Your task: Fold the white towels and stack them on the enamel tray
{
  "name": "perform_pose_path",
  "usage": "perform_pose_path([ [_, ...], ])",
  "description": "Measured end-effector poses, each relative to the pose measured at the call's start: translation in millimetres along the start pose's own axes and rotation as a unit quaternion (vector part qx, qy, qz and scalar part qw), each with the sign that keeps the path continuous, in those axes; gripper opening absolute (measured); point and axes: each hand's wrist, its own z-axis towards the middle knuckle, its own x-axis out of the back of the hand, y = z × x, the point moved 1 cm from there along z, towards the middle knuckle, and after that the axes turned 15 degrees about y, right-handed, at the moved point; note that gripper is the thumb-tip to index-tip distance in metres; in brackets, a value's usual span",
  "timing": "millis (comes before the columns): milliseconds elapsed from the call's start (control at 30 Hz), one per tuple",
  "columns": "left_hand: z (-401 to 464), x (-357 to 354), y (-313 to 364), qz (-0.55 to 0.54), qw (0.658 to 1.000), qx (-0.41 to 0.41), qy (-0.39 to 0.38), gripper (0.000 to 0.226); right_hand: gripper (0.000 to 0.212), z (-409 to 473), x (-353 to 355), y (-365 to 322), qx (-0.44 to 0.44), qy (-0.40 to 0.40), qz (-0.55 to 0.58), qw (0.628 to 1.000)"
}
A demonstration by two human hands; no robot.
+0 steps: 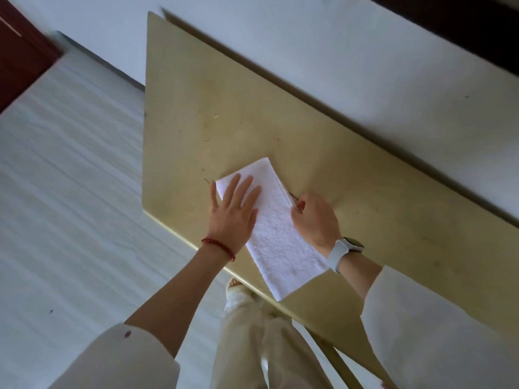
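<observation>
Lying under flat open left hand, folded towel (white), right hand grip pinching its edge

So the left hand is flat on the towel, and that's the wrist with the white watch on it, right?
Not quite. In the head view the left hand does lie flat on the towel, but its wrist bears a red bracelet. The white watch is on the right hand, which pinches the towel's edge.
</observation>
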Motion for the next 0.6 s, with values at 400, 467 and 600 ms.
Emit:
perform_pose_path([
  [400,57,-8,29,-0.069,0.974,-0.206,-0.07,0.029,0.01,-26,2,18,0.005,0.043,0.005,0.999],
  [467,59,-10,29,-0.07,0.972,-0.215,-0.068,0.031,0.009,-29,1,18,0.011,0.06,0.01,0.998],
  [600,67,-12,31,-0.08,0.972,-0.2,-0.093,0.027,0.009,-31,0,17,0.022,0.079,0.019,0.996],
])
